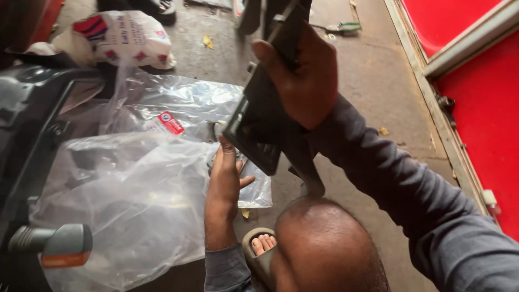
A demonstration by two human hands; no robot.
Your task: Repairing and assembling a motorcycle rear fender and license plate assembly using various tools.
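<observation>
My right hand (304,75) is raised in the middle of the view and grips a long black plastic panel (258,127) near its upper part, holding it tilted above the floor. My left hand (226,174) reaches up from below with its fingers spread, and the fingertips touch the panel's lower corner. The hand holds nothing that I can see. Both arms wear dark blue-grey sleeves. Under the panel lies a crumpled clear plastic sheet (135,200). My bare knee (324,243) and a sandalled foot (262,246) are at the bottom.
Black vehicle bodywork (27,119) stands at the left, with a grey handle grip (54,244) banded in orange. A white printed bag (121,38) lies at the back left. A red door with a metal frame (448,130) runs along the right. The floor is concrete.
</observation>
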